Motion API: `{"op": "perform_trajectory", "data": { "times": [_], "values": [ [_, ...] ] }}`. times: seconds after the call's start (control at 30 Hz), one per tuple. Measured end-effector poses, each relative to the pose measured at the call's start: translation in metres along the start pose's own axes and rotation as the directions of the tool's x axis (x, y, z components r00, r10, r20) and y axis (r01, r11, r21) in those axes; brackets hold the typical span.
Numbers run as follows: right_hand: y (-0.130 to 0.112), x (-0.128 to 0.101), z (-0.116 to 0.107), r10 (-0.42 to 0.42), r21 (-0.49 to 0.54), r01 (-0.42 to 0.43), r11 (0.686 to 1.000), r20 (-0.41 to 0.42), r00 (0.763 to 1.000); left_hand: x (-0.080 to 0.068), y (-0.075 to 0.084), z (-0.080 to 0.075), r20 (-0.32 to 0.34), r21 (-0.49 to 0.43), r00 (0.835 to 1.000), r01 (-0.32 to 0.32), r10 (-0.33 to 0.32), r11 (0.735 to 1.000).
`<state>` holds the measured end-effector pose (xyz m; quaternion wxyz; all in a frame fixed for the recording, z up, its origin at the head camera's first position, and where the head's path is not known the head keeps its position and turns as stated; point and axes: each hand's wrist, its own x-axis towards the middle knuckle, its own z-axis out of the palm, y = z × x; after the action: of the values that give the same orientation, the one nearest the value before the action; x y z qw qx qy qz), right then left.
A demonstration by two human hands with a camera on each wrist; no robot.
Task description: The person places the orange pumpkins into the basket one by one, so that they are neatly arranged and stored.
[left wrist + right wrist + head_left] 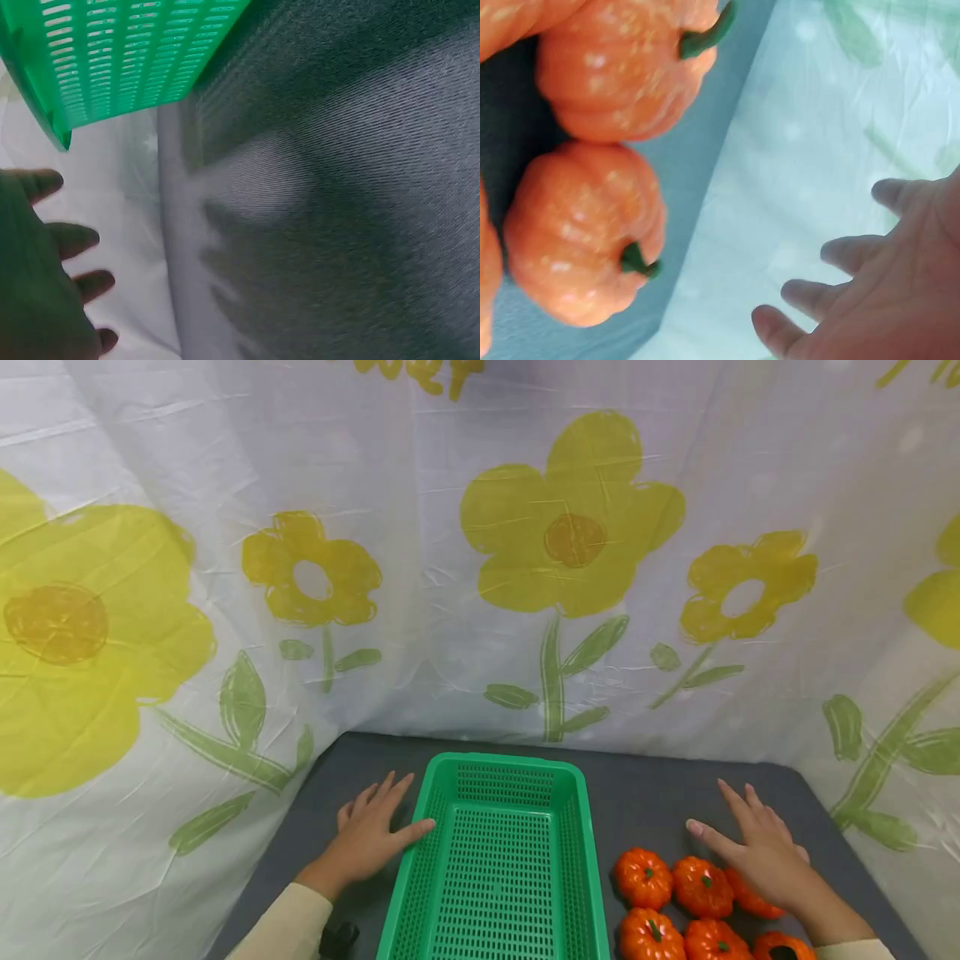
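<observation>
Slotted green plastic basket beside ribbed, glossy orange pumpkins on dark cloth.

pumpkin | half hidden under right hand | basket near end cropped

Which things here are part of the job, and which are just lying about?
In hand:
- green basket, left hand touching its rim
- small orange pumpkins, right hand spread over them

Lying about:
- flowered sheet behind
- dark object by the left sleeve

Basket flanked by pumpkins.
</observation>
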<state>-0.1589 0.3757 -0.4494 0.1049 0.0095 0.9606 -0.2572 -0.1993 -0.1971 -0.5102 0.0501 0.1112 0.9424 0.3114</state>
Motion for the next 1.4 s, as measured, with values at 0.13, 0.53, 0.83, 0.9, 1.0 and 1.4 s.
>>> {"op": "perform_trajectory", "data": {
  "times": [0.13, 0.53, 0.83, 0.9, 1.0, 1.4],
  "values": [
    [0.015, 0.000, -0.004, -0.018, 0.103, 0.017, 0.995, 0.005, 1.000, -0.003, -0.007, 0.005, 0.084, -0.197, 0.996, 0.016, 0.000, 0.980],
    [0.062, -0.015, -0.006, 0.017, 0.504, -0.082, 0.860, 0.131, 0.991, -0.011, -0.013, 0.035, 0.171, -0.800, 0.976, 0.056, 0.137, 0.598],
    [0.093, -0.022, 0.004, 0.121, 0.596, -0.189, 0.780, 0.153, 0.981, -0.016, -0.015, 0.064, 0.161, -0.947, 0.964, 0.091, 0.210, 0.307],
    [0.099, -0.024, 0.006, 0.112, 0.643, -0.179, 0.745, 0.145, 0.983, -0.017, -0.016, 0.066, 0.151, -0.950, 0.968, 0.086, 0.201, 0.299],
    [0.105, -0.028, 0.006, 0.108, 0.700, -0.184, 0.690, 0.152, 0.982, -0.018, -0.016, 0.068, 0.138, -0.954, 0.969, 0.074, 0.207, 0.290],
    [0.124, -0.025, 0.022, 0.153, 0.645, -0.284, 0.709, 0.253, 0.955, -0.025, -0.021, 0.073, 0.122, -0.974, 0.963, 0.070, 0.238, 0.214]
  ]
}}
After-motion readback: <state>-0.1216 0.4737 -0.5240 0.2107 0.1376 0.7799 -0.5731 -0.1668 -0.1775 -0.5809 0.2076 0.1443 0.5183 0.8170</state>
